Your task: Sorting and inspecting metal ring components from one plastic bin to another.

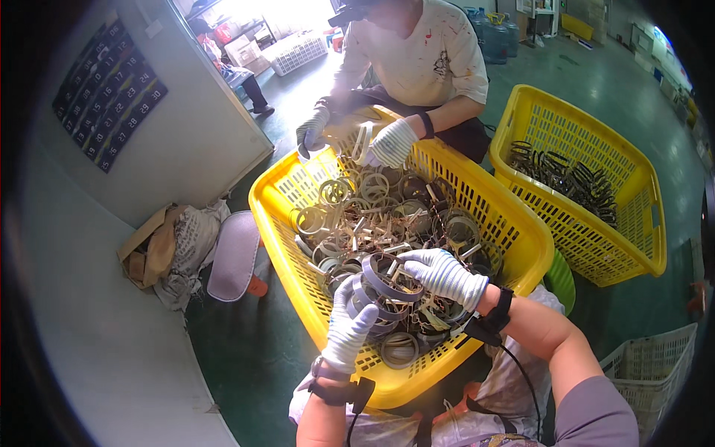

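Over the near end of a big yellow basket [421, 389], my left hand [348, 331] in a striped white glove is closed around several grey rings [363, 296]. My right hand [450, 277], gloved the same way, pinches the edge of another grey ring [389, 291], tilted just above those in the left. Its fingertips partly hide that edge. Below both hands lies a heap of loose rings [400, 350], pale short strips [359, 225] and thin tangled wire-like bits, filling much of the basket. What the undersides of the held rings touch is hidden.
Across the basket a seated person's gloved hands [392, 143] hold a pale ring [362, 141]. A second yellow basket [581, 238] with dark coiled rings [570, 179] stands at right. A grey-topped stool [232, 257] and bundled cloth [190, 246] are at left; a white crate [648, 365] stands lower right.
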Demonstrator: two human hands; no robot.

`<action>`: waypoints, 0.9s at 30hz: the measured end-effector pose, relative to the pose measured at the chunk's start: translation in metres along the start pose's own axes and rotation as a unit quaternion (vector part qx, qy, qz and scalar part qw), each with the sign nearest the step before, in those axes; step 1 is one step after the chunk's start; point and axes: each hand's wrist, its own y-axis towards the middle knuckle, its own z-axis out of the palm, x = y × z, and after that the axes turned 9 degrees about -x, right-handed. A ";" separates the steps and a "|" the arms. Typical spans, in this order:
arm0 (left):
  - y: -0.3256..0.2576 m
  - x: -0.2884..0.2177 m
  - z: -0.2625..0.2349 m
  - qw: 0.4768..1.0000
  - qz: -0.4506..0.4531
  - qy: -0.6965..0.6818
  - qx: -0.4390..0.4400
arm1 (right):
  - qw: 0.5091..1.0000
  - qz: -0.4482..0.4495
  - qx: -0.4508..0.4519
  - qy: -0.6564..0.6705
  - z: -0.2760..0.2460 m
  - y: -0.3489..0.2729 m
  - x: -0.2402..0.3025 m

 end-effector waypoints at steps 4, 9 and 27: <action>-0.001 -0.002 0.004 0.999 0.018 0.027 -0.002 | 1.000 0.000 0.001 -0.009 0.004 0.001 -0.010; 0.002 -0.001 0.002 1.000 0.004 0.001 0.005 | 1.000 0.021 0.012 -0.002 0.003 -0.001 -0.002; 0.002 -0.007 -0.001 0.999 0.032 0.019 -0.018 | 0.994 0.038 0.009 0.101 -0.002 0.002 -0.002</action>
